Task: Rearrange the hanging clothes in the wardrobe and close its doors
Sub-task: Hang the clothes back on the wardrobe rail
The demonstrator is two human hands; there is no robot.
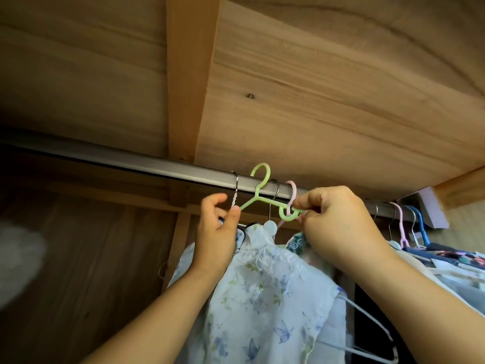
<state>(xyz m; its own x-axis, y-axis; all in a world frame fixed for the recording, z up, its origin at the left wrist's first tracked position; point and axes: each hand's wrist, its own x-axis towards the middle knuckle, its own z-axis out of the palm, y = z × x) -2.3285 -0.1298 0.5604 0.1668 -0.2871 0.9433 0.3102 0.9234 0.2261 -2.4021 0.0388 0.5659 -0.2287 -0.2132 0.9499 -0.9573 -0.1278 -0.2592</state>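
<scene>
- A pale, thin floral garment [265, 290], printed with blue butterflies and frayed at its collar, is seen hanging nearest, just below and between the two hands.
- A smooth, light-green plastic hanger [267, 199] is held bare at both ends: its right end is pinched in the curled fingers of the right hand [338, 222], and its left tip is nipped between thumb and forefinger of the left hand [217, 235].
- Its long axis runs between the grips, with the round hook pointing up over the rail.
- A pink hook [292, 195] is threaded through the green loop beside the right grip.
- Behind the grips a grey metal rail [157, 166] is fixed under grained wooden boards [315, 88].
- Right of the right grip, pink and blue hangers [420, 224] are hung.
</scene>
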